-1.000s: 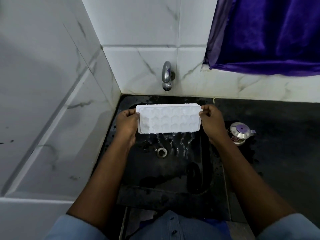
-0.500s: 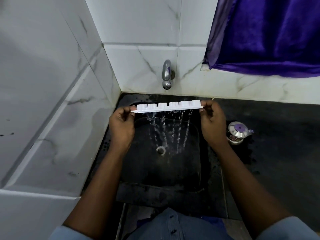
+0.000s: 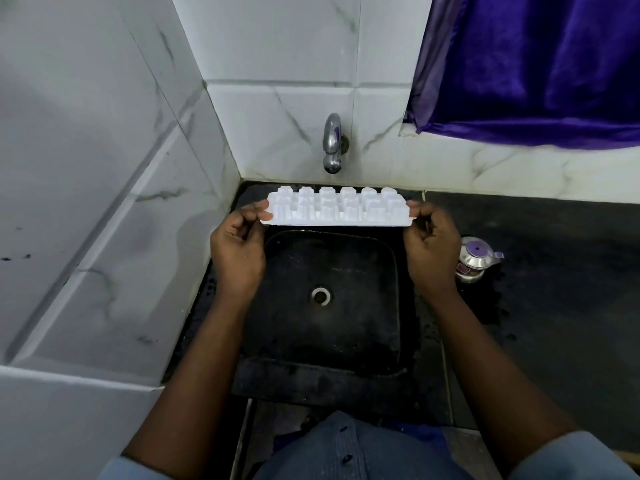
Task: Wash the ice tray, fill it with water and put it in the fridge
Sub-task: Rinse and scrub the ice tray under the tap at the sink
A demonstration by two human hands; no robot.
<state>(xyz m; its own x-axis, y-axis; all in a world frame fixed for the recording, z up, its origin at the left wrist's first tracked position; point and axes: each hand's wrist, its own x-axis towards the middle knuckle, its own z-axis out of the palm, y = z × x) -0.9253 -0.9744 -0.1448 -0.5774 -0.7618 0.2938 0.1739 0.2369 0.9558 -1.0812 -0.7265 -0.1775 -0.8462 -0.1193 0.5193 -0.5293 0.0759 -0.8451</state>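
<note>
Well, the ice tray [image 3: 337, 207] has gone right over. A second ago its hollows faced the person with water spilling off the near edge, and half a second ago it was edge-on with thin streams falling. Now the bumpy undersides of the cups face up and no streams show beneath it. I'd judge the rinse water has been tipped out, so the washing looks nearly done and filling comes next, once the tray is turned back. It hangs over the sink [image 3: 394, 306] at the basin's twelve o'clock edge, just below the tap [image 3: 332, 143], which isn't visibly running. The left hand [image 3: 239, 247] pinches the tray's nine o'clock end between thumb and fingertips. The right hand [image 3: 431, 251] pinches the three o'clock end likewise, other fingers loosely curled.
</note>
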